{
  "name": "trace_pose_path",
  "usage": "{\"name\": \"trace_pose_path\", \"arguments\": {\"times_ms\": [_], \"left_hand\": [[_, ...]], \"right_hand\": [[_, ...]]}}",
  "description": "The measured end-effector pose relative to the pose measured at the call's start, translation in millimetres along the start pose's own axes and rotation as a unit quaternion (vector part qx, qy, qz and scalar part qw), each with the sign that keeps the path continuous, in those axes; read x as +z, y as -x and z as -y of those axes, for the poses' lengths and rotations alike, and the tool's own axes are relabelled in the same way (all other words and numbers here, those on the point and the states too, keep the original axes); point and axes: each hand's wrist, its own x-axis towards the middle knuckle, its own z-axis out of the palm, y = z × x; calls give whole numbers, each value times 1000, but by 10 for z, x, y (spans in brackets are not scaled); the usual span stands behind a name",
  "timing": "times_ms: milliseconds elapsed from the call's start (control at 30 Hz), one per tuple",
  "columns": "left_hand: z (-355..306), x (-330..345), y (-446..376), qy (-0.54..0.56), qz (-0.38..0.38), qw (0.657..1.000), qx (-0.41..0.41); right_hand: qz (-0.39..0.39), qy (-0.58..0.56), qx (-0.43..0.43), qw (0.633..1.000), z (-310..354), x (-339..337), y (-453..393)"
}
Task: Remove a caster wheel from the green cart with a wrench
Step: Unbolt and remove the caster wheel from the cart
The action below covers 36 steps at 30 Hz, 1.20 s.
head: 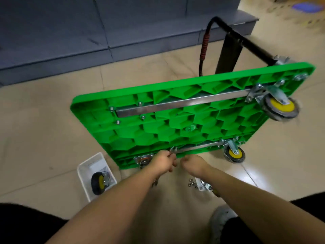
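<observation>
The green cart (175,124) stands tipped on its edge with its ribbed underside toward me. Two yellow-hubbed caster wheels remain on its right side, one at the upper right (279,107) and one at the lower right (234,154). At the near lower edge sits a caster mounting plate (143,160), partly hidden by my left hand (162,162). That hand grips a metal wrench (173,150) whose jaw pokes up against the cart's edge. My right hand (193,164) is curled close beside it; what it holds is hidden.
A white tray (84,170) at the lower left holds a loose caster wheel (99,183). Several nuts (192,184) and a caster bracket (204,186) lie on the tiled floor under my right forearm. The cart's black handle (246,41) extends behind it. A grey step runs along the back.
</observation>
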Motion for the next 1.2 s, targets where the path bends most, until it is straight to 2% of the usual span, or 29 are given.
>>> {"name": "trace_pose_path", "arguments": {"times_ms": [100,267,333,567,667,733,800,867,900,933,1000,1200], "left_hand": [[-153,-350,297,98,-29,994,27],[-312,-847,713,104,-123,984,73],[-358,-999,854,124,-144,978,81],[-472,-1362,1217,141,-202,959,142],[-534,-1486,1362,71,-224,954,186],[-575,-1591,1408,-25,-262,937,231],[-589,-1736,1424,-158,-336,879,300],[-561,-1933,1373,-288,-411,785,363],[-548,-2037,1327,-339,-432,748,372],[-528,-2132,1278,-376,-445,727,364],[-507,-2257,1185,-414,-448,720,330],[-358,-2299,1018,-393,-420,757,310]], "right_hand": [[20,-127,-40,991,406,6,193],[42,-239,-65,968,930,-17,461],[36,-240,-102,965,1087,-28,534],[-65,-207,-193,957,1478,-42,721],[-112,-162,-225,954,1602,-97,847],[-163,-149,-226,949,1657,-150,886],[-218,-196,-211,932,1676,-226,917],[-293,-245,-200,903,1648,-344,918],[-326,-256,-198,888,1622,-431,931],[-350,-271,-196,875,1598,-507,917],[-366,-310,-177,859,1557,-661,864],[-372,-341,-133,853,1668,-903,684]]}}
